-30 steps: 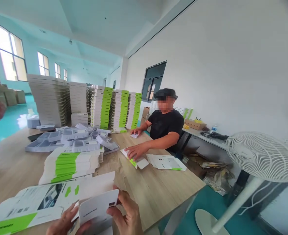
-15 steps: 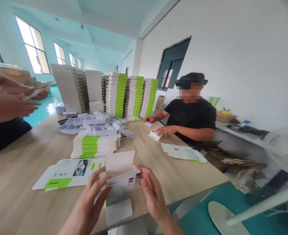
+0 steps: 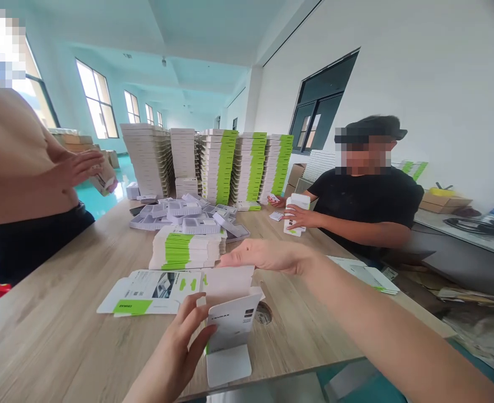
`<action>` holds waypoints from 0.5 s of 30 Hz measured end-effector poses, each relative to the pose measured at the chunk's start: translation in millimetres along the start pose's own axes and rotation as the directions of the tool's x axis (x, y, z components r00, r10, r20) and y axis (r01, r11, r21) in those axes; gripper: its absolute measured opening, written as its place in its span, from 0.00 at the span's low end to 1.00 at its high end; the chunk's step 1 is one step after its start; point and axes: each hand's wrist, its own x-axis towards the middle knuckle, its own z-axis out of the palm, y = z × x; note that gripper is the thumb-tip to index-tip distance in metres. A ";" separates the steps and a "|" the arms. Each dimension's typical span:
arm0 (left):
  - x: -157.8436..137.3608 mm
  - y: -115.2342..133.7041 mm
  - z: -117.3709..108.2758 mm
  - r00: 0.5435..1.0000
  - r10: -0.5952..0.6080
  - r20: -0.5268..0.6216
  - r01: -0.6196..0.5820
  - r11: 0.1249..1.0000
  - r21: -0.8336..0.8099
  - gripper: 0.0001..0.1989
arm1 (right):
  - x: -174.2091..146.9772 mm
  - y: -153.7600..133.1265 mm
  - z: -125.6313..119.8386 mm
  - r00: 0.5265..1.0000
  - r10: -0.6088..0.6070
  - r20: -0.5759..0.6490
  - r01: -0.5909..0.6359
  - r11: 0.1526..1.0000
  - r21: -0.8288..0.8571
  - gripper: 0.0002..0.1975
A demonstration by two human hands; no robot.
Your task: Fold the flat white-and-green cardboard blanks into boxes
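My left hand [image 3: 179, 347] pinched the half-folded carton [image 3: 230, 324] at the near table edge while my right hand [image 3: 267, 256], fingers flat and empty, reached ahead toward the stack of flat cartons [image 3: 186, 250], nearer it.

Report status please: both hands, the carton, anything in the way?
Left hand holds half-folded carton upright. Right hand open, reaching toward flat carton stack. Nothing between them.
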 end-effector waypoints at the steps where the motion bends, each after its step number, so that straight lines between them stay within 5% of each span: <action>1: 0.7 0.8 -1.4 1.000 0.018 0.007 -0.018 1.000 0.009 0.12 | 3.5 -2.2 -1.5 0.998 0.012 0.057 -0.009 0.998 -0.058 0.25; 5: 2.3 7.2 -3.3 0.999 0.035 0.008 -0.035 0.999 0.004 0.13 | 8.5 -4.9 0.9 0.988 0.015 0.151 0.039 0.938 -0.346 0.13; 11: 2.2 7.8 -5.0 0.999 0.028 0.015 -0.028 1.000 -0.013 0.12 | -2.7 6.2 15.4 0.987 -0.133 0.089 0.161 0.814 -0.559 0.35; 15: 0.9 5.9 3.5 1.000 0.021 -0.020 -0.022 0.999 -0.038 0.12 | -12.6 3.7 19.5 0.983 -0.159 0.094 0.185 0.827 -0.532 0.34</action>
